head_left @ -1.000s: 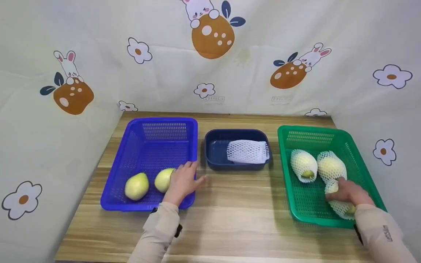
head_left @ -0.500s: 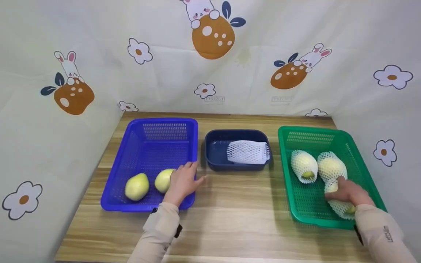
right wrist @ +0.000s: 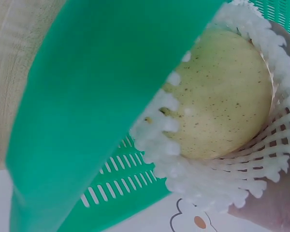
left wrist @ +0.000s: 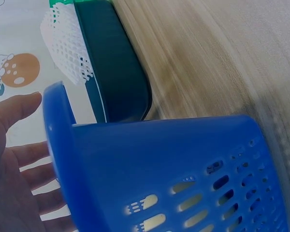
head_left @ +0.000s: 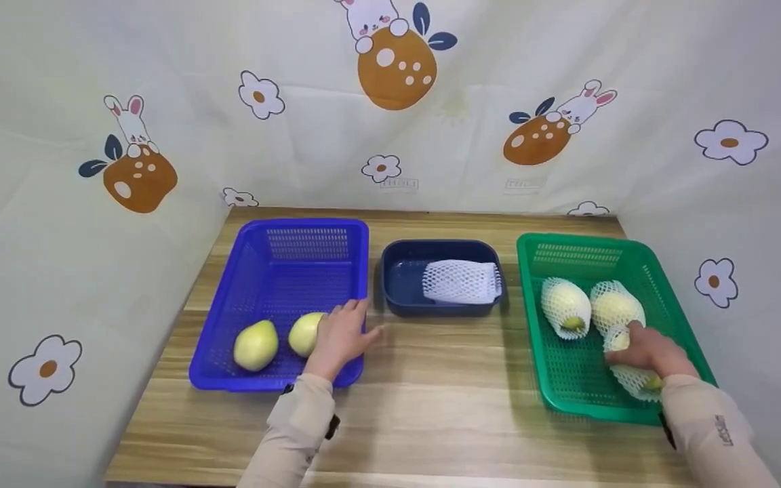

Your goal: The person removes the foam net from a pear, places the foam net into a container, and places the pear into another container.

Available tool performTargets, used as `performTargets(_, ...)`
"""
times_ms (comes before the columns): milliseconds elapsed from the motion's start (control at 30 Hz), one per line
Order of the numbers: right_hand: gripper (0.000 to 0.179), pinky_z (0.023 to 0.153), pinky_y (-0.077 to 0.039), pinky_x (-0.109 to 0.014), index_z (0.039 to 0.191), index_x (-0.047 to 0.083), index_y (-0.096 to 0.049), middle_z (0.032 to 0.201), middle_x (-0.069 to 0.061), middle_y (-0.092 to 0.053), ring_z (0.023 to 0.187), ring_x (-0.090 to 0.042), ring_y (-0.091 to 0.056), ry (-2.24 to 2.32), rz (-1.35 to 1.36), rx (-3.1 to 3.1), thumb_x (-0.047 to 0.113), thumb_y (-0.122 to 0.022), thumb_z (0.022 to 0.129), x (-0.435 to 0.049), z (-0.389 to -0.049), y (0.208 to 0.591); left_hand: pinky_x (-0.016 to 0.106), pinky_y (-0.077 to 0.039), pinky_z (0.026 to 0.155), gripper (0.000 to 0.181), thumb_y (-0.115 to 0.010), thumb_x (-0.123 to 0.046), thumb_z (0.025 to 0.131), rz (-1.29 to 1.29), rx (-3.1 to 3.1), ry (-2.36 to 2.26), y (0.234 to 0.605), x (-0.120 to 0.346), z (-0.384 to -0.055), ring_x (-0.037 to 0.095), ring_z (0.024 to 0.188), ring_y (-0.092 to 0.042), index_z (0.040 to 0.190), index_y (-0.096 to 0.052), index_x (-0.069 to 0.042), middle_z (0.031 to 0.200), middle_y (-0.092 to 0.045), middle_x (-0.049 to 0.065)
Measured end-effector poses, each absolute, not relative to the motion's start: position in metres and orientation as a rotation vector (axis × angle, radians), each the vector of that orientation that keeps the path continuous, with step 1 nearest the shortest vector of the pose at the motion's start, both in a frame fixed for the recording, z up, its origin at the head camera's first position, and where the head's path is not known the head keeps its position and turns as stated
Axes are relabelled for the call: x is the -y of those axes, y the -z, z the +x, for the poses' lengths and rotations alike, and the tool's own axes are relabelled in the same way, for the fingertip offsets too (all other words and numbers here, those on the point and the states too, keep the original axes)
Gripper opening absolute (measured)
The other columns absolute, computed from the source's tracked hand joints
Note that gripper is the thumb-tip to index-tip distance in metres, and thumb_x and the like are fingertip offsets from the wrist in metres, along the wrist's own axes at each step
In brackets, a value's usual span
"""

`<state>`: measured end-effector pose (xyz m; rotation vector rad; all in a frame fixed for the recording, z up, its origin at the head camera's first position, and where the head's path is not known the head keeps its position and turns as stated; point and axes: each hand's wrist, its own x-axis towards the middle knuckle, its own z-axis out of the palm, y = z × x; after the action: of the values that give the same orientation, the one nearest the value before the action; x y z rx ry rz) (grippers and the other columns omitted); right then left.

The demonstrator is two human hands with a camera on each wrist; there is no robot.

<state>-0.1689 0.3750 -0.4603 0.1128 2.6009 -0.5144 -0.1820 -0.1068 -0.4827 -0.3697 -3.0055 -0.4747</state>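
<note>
In the head view, at the right edge of the worktop (head_left: pixel 445 407), a netted fruit (head_left: pixel 634 381) inside the green basket (head_left: pixel 577 238), directly under the right hand (head_left: pixel 653 350), much farther from the left hand (head_left: pixel 341 335). Partly covered, with its long axis apparently from far left toward the near right corner. Gripped from above, with the thumb on the left side. Just beyond, in the same basket, a second netted fruit (head_left: pixel 617 303) and a third netted fruit (head_left: pixel 560 303). At the left edge, in the blue basket (head_left: pixel 302 222), a bare fruit (head_left: pixel 304 335) just left of the left hand, contact impossible to tell. In the left wrist view, thumb and fingers loosely spread about the basket rim, nothing visibly held. In the right wrist view, the gripped fruit and its net close against the hand, fingertips mostly hidden.
</note>
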Motion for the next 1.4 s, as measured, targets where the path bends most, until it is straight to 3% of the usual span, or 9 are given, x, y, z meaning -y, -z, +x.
performTargets(1400, 0.086, 0.067, -0.039, -0.056, 0.122, -0.015, -0.029, 0.099, -0.03, -0.047, 0.077, -0.036, -0.047, 0.403, -0.024, -2.781, 0.047, -0.063, 0.073, -0.344, -0.185, 0.442, 0.047, -0.043, 0.074, 0.057, -0.059, -0.043, 0.079, -0.375, 3.011, 0.463, 0.482, 0.108, -0.182, 0.035, 0.093, -0.053, 0.121, -0.051, -0.006, 0.111, -0.055, 0.013)
